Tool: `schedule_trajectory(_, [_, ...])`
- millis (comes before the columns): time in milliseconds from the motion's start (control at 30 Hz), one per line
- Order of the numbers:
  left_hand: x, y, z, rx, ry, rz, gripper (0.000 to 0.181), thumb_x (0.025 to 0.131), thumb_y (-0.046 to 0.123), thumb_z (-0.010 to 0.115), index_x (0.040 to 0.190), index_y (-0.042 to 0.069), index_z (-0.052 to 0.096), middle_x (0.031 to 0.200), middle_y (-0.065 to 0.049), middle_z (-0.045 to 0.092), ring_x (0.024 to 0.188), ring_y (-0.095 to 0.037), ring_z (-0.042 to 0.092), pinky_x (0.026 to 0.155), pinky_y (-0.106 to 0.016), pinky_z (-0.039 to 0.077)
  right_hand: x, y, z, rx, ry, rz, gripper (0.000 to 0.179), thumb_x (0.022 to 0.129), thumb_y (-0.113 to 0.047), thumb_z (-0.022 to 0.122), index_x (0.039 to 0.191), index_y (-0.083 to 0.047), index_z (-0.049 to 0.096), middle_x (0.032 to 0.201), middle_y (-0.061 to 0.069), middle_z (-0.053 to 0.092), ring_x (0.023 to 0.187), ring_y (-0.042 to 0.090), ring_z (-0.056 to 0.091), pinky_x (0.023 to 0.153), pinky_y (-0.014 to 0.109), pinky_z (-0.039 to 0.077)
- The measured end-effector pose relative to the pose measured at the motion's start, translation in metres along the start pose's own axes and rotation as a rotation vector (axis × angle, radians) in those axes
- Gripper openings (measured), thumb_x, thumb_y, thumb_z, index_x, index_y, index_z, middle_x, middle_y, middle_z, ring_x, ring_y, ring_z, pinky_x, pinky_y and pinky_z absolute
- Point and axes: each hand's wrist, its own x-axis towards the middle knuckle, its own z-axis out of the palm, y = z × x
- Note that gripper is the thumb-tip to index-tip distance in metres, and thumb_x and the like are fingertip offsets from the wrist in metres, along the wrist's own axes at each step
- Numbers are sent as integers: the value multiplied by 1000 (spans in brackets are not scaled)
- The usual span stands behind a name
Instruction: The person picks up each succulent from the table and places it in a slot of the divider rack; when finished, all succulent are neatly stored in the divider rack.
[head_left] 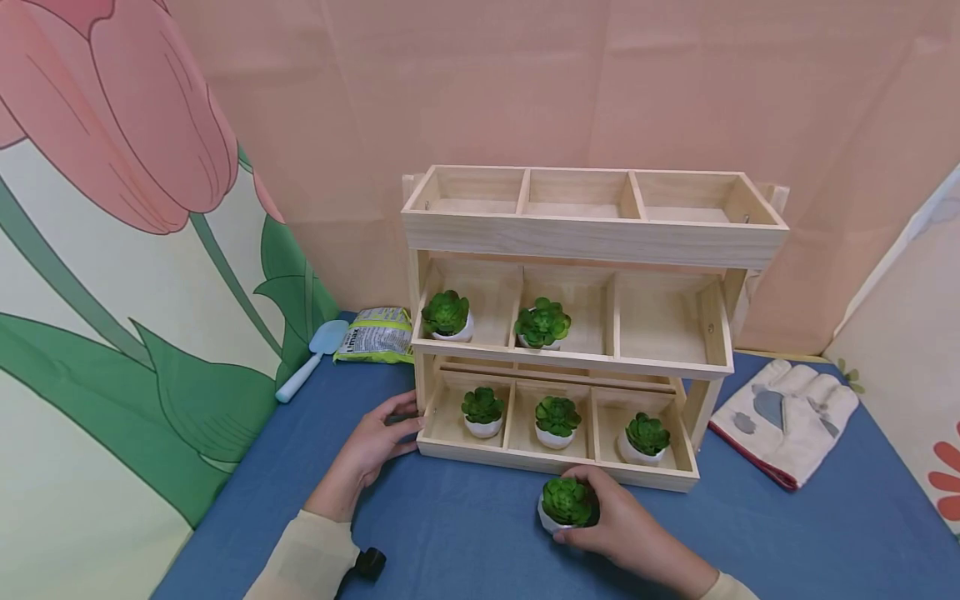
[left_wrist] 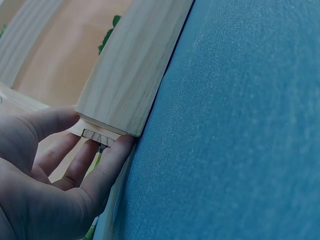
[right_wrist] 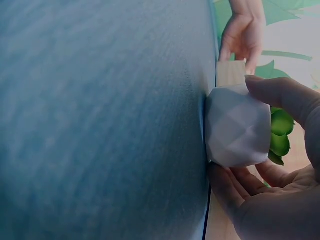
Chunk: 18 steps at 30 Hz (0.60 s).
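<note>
Low in the head view my right hand (head_left: pixel 611 521) holds a small potted succulent (head_left: pixel 567 502), in front of the wooden shelf's bottom tier. In the right wrist view its white faceted pot (right_wrist: pixel 237 127) sits between thumb and fingers, close against the blue cloth. My left hand (head_left: pixel 378 442) touches the left end of the three-tier wooden shelf (head_left: pixel 592 242); thumb and fingertips lie at the end of the bottom tray (left_wrist: pixel 127 80), spread and slightly bent. The bottom tier holds three potted succulents (head_left: pixel 557 418), one per compartment. Two more succulents (head_left: pixel 447 313) stand in the middle tier's left and centre compartments.
Left of the shelf lie a light blue trowel (head_left: pixel 311 358) and a green and white packet (head_left: pixel 377 336). White work gloves (head_left: pixel 787 421) with red trim lie at its right. Blue cloth (head_left: pixel 450 542) covers the table. Patterned and pink backdrops (head_left: pixel 540 92) surround it.
</note>
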Motion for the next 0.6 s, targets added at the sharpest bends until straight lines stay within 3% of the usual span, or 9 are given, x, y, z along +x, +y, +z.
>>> schedule_trajectory(600, [0, -1, 0, -2, 3, -1, 62, 101, 15, 74, 159, 17, 52, 150, -21, 48, 141, -45, 56, 103, -51, 63, -2, -14, -8, 8, 20, -7, 66, 77, -29, 96, 130, -11, 60, 127, 7, 67, 104, 11, 62, 87, 22, 54])
